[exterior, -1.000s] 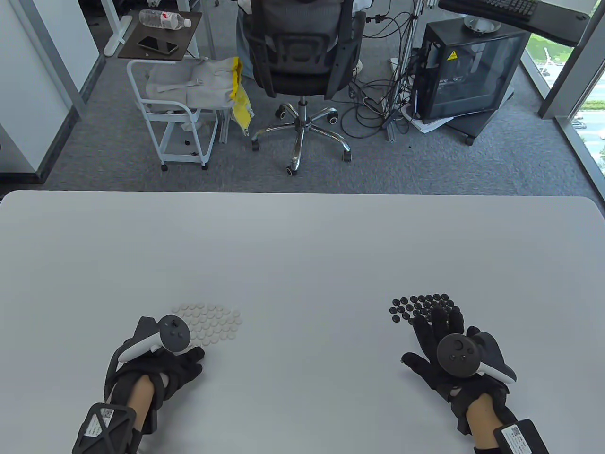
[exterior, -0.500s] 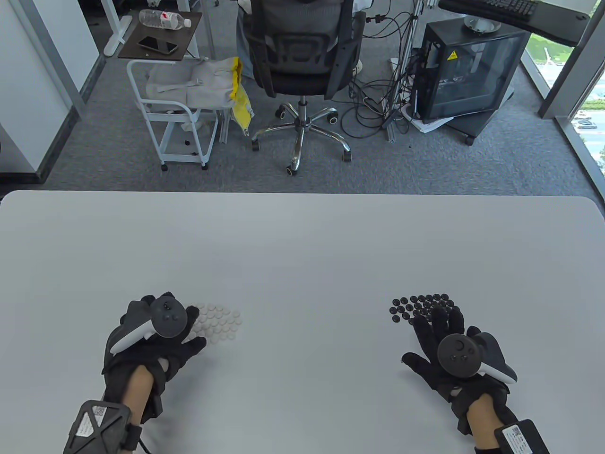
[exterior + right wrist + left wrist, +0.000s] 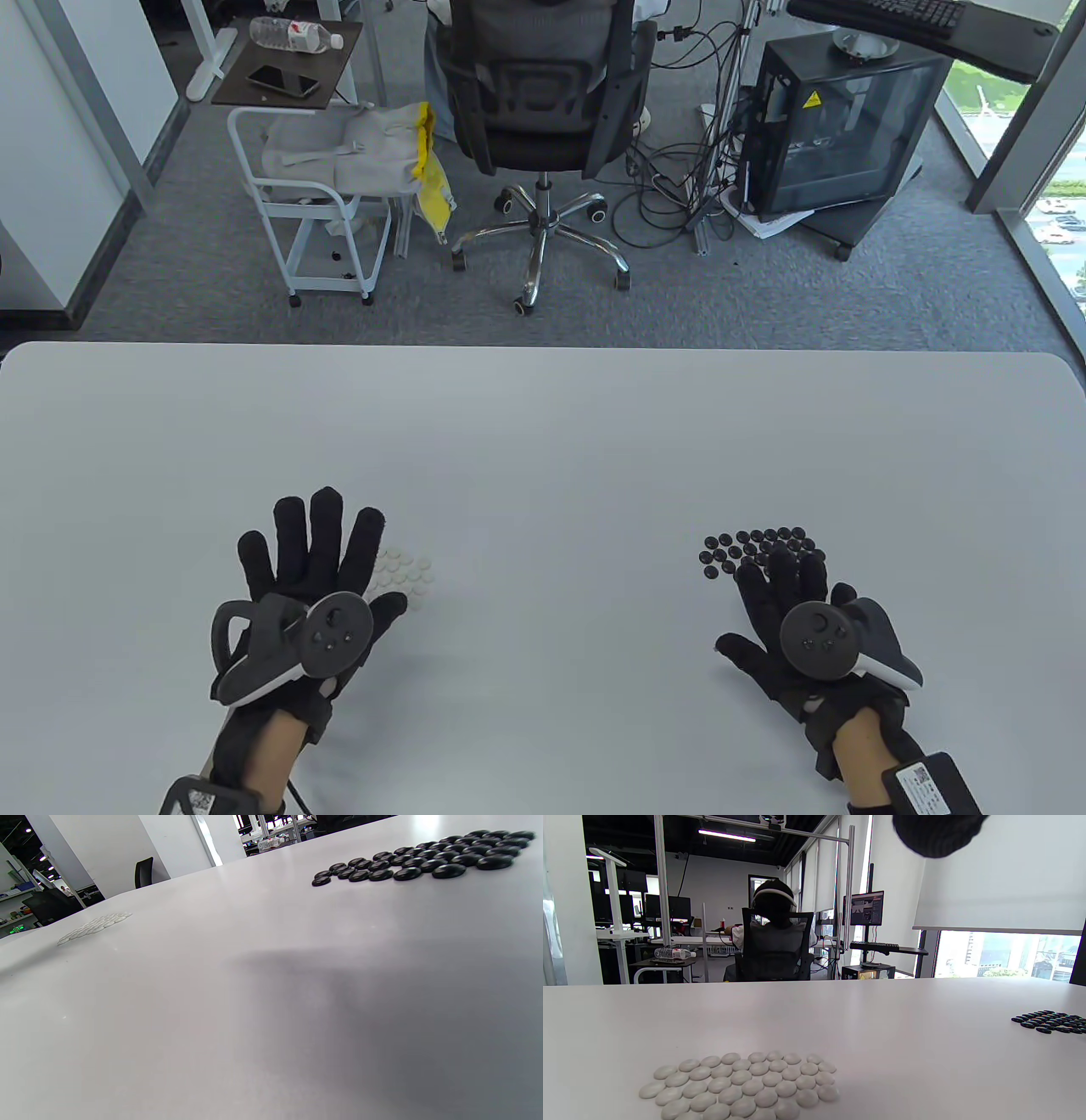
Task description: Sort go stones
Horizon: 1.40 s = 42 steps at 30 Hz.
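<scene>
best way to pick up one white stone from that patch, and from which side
Take an outer stone on the right edge of the white stones, pinching its thin rim from above. They are flat, low discs packed touching, so inner ones give no grip; the left hand hovers over the patch.

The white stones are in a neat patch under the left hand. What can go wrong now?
1. The left hand hovers spread over the white stones. Lowered carelessly, its fingers could scatter the tightly packed patch.
2. The right hand covers the near edge of the black stones; a sideways slide could push some out.
3. White stones blend with the pale table, so a stray could be missed.
</scene>
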{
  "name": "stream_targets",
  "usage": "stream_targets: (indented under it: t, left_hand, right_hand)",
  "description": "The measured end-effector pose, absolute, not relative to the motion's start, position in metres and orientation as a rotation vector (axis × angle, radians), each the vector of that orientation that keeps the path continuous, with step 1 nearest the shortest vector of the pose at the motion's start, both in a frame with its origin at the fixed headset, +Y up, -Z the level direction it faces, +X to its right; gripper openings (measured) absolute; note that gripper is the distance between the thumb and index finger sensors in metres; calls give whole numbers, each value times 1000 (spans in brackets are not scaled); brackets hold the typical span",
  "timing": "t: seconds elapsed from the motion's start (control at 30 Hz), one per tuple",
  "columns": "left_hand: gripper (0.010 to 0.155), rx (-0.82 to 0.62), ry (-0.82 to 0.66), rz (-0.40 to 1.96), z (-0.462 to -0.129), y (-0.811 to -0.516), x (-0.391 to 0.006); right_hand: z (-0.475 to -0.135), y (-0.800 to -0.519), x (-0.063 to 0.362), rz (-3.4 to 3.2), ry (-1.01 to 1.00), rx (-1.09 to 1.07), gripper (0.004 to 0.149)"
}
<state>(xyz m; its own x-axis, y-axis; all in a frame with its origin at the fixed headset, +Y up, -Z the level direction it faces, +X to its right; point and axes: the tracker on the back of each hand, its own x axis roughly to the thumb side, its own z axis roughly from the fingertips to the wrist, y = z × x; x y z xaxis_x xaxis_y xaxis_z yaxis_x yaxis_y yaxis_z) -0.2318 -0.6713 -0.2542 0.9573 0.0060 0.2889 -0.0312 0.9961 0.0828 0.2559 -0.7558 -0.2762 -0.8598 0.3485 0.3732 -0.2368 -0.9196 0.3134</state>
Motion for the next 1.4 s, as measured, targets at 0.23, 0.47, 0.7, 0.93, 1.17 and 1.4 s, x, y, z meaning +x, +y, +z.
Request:
stream_targets:
  t: [0.23, 0.47, 0.7, 0.93, 1.17, 1.4]
  left_hand:
    - [78, 47, -323, -12, -263, -716, -226]
    - [83, -14, -316, -19, -269, -739, -232]
    - [83, -43, -293, 2, -270, -744, -241]
    - [83, -71, -293, 8, -271, -749, -243]
    - [84, -154, -286, 7, -274, -757, -245]
    - [83, -145, -292, 15, -274, -757, -244]
  right_hand:
    - [-276, -759, 255, 2761, 380, 639, 87]
    - [-274, -756, 250, 2798, 241, 705, 89]
    - [-272, -756, 243, 2824, 202, 731, 90]
    - [-272, -757, 241, 2863, 205, 712, 90]
    - [-271, -756, 239, 2902, 194, 703, 93]
    - [-271, -757, 238, 2916, 190, 718, 95]
